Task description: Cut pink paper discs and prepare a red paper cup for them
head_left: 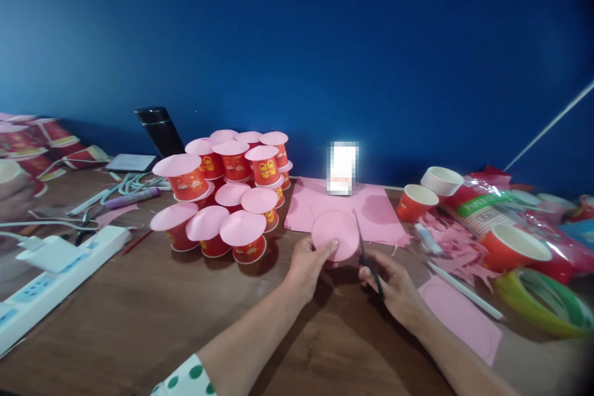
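My left hand (312,266) pinches a round pink paper disc (335,232) at its lower edge, thumb on top. In my right hand (392,288) is a pair of scissors (363,253) with dark handles, its blades pointing up beside the disc's right edge. Whether the blades touch the paper I cannot tell. Behind the disc lies a stack of pink paper sheets (306,204). Right of my right hand is a pink sheet with a circle drawn on it (464,315), partly under my forearm.
Red paper cups topped with pink discs (244,229) stand in stacks left of centre. A power strip (60,278) lies at left. On the right are pink scraps (457,241), a white pen (466,291), loose cups (515,247) and tape rolls (542,303). A blurred bright screen (342,167) stands at the back.
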The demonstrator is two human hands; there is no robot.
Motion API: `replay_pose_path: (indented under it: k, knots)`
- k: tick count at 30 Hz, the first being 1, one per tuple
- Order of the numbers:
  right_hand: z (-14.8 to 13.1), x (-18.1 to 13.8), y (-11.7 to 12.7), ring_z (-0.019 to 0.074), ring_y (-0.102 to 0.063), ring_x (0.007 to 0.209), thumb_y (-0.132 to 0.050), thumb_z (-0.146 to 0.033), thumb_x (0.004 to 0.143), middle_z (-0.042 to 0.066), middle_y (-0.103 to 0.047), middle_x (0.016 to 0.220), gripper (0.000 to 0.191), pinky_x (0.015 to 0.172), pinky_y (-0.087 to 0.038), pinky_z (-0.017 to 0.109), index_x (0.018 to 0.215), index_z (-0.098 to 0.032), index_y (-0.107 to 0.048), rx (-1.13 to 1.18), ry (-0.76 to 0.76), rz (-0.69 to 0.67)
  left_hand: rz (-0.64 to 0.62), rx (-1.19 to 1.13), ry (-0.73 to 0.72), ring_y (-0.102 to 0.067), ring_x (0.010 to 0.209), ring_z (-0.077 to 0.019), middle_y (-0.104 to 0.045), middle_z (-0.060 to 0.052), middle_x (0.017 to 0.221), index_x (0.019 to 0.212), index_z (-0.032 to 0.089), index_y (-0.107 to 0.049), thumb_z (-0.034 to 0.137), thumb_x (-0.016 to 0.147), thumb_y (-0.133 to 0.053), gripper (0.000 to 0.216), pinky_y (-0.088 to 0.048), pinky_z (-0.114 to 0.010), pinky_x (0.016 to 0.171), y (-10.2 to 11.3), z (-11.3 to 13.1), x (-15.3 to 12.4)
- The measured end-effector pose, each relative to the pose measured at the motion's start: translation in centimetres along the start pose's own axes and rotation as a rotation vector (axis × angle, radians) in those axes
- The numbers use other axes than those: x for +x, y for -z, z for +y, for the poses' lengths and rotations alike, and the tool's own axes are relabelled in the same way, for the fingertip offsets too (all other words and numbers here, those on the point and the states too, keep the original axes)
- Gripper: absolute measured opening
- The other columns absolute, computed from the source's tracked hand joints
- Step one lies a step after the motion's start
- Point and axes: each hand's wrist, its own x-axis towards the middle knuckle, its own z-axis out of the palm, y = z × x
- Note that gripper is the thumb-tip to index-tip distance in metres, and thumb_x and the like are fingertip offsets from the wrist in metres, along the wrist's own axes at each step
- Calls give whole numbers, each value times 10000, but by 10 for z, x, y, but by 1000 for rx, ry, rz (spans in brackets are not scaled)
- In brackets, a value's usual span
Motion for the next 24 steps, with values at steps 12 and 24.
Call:
replay_pose_path:
  k: [12,24]
  knots:
    - [-2,-1,0,99,-417,560,-614,-475,774,-13,-502,679,455,476,-371,200,1103,-162,-581,-10,0,26,21,8,-1,-553,514,-96,-668,-70,679,803,58,-667,334,580,-779,372,-455,-192,444,-1,0,1]
    - [1,-1,1,102,-420,550,-608,-472,780,-16,-498,654,453,465,-364,201,1116,-168,-585,-40,3,36,12,10,0,-558,517,-98,-659,-62,667,788,69,-670,345,580,-780,363,-457,-189,444,0,1,1]
